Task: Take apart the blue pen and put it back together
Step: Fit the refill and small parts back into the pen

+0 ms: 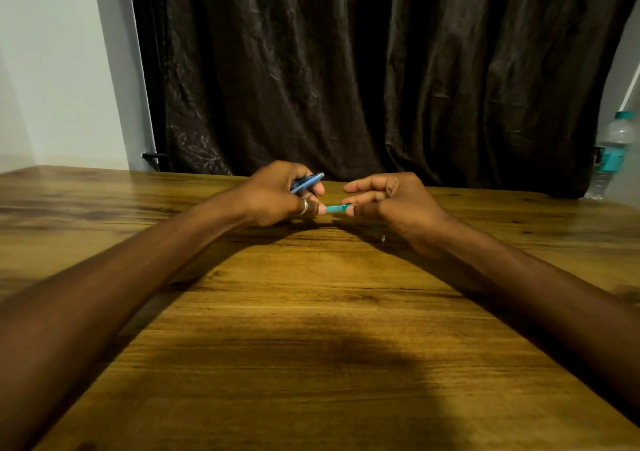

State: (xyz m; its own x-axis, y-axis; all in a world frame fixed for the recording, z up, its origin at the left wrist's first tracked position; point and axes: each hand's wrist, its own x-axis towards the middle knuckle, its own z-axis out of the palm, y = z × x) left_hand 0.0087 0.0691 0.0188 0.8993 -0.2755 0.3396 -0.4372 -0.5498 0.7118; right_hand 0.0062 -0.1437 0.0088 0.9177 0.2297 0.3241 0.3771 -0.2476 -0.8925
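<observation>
The table is a flat wooden surface with a glossy finish, a warm brown grain and darker knots. A broad shadow lies across its near part. The bare left forearm and right forearm extend over it from the lower corners and converge toward the middle of the far half.

A small metallic piece lies on the table in the shadow just under the right wrist. It is too small to tell its shape.

The blue pen is in separate parts, both held just above the table. The blue barrel section is a slim, smooth plastic tube, tilted up to the right and projecting from the top of the left hand. The teal section is a short, straight tube lying roughly level and bridging the gap between the hands.

Left hand: the fingers curl round the blue barrel section, and one finger wears a plain silver ring. A lower fingertip meets the left end of the teal section.

Right hand: thumb and fingertip pinch the right end of the teal section, with the other fingers loosely curled above.

Behind the far edge hangs a dark brown curtain, creased, with a faint leaf pattern. A clear plastic bottle with teal cap and label stands at far right. A pale wall fills the left.
</observation>
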